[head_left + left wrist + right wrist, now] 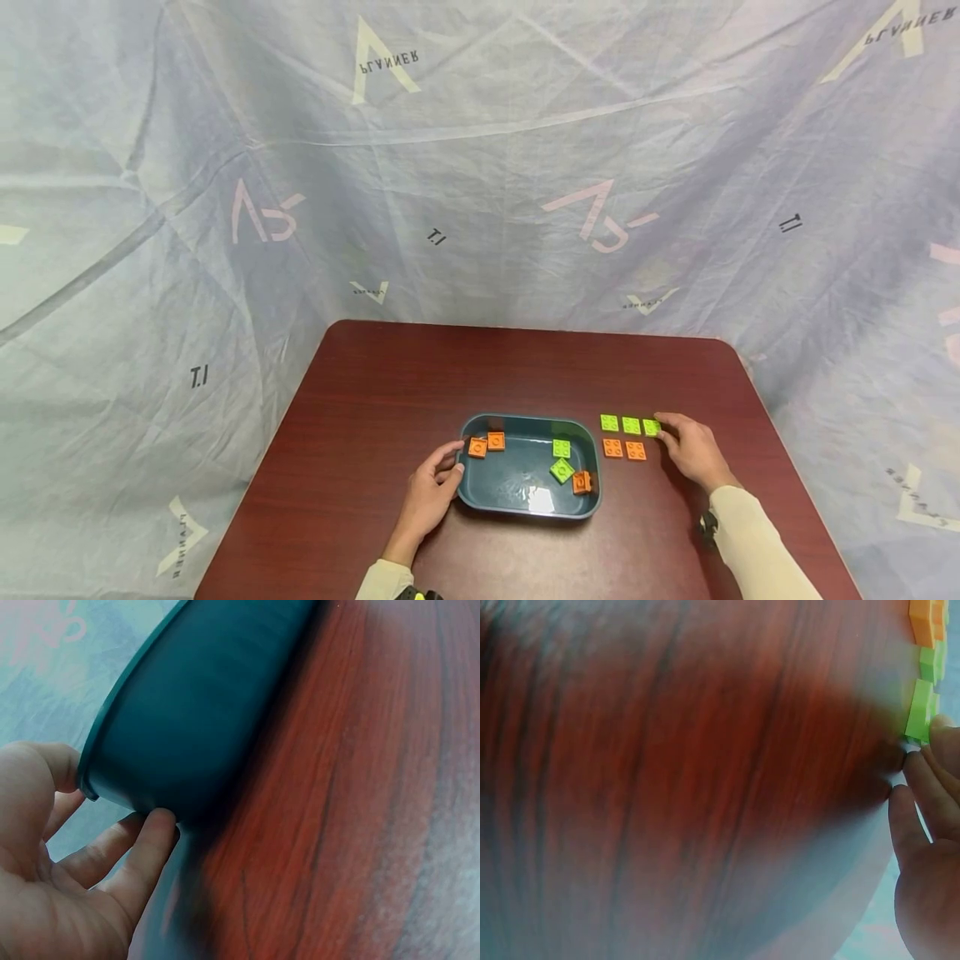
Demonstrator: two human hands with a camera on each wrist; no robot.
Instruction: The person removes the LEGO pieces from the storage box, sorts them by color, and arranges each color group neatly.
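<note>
A dark teal tray point(525, 510) sits on the table, and my left hand point(431, 490) grips its left end. The left wrist view shows the thumb over the tray's rim point(88, 761) and fingertips against its outer wall. Right of the tray, three lime-green toy bricks form a row. At the row's right end my right hand point(692, 447) pinches the last green brick point(651, 428), which still lies in line with the middle green brick point(632, 426) and the left green brick point(609, 422). In the right wrist view the fingertips are at this green brick point(919, 712).
Two orange bricks, one left point(612, 448) and one right point(636, 451), lie in front of the green row. Inside the tray are orange bricks point(477, 447) at left, two green bricks point(562, 471) and another orange brick point(581, 482) at right. A printed cloth point(480, 208) hangs behind the table point(360, 417).
</note>
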